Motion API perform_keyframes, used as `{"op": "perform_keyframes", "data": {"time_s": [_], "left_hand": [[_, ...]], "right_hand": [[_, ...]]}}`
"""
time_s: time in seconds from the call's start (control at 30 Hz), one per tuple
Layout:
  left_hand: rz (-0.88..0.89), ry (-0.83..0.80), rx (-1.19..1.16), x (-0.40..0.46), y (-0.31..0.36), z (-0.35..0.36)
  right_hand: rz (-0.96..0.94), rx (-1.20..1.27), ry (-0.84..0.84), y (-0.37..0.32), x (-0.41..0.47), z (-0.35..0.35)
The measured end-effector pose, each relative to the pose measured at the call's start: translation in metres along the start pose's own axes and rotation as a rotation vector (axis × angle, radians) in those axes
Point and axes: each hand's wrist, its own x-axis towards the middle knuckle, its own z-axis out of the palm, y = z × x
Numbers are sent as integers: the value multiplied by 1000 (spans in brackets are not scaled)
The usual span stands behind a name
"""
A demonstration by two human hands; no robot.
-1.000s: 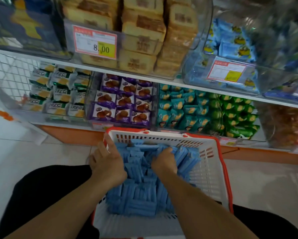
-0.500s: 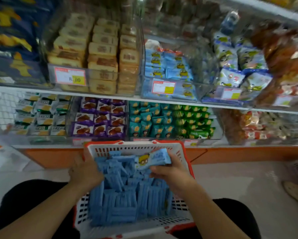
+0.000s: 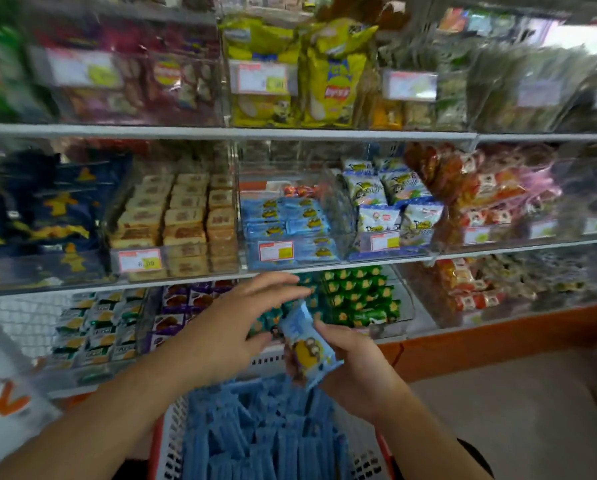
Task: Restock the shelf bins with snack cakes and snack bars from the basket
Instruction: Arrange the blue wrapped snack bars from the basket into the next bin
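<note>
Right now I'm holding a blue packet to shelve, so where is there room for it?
The clear bin of matching blue packets has open space above its stack, below the shelf board. The tan cake bin and green-packet bin look packed. The right hand grips the blue packet; the left hand hovers open beside it, above the basket.

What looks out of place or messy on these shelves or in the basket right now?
One oddity: in the blue snack cake bin on the middle shelf, a few orange-red packets lie at the back behind the blue packs. They look like another product. The basket packs lie jumbled, nothing spilled. The right hand holds one blue pack.
</note>
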Motion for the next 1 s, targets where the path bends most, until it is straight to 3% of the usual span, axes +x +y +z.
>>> {"op": "perform_keyframes", "data": {"time_s": [0.13, 0.27, 0.43, 0.57, 0.73, 0.83, 0.93, 1.0], "left_hand": [[128, -174, 202, 7, 30, -3], [92, -192, 329, 16, 39, -2], [71, -90, 473, 31, 33, -4], [8, -50, 484, 56, 29, -6], [-80, 8, 531, 111, 8, -25], [-135, 58, 545, 154, -20, -45], [-214, 123, 545, 200, -61, -59], [-282, 116, 574, 225, -88, -60]], "right_hand": [[136, -52, 48, -8, -7, -4], [194, -28, 76, -18, -6, -13], [-42, 0, 86, -35, -3, -24], [-194, -181, 256, -53, 23, -27], [-243, -204, 431, -94, 61, -28], [-362, -494, 641, -129, 83, -43], [-446, -1072, 942, -157, 107, -71], [-432, -1289, 1009, -166, 127, -89]]}}
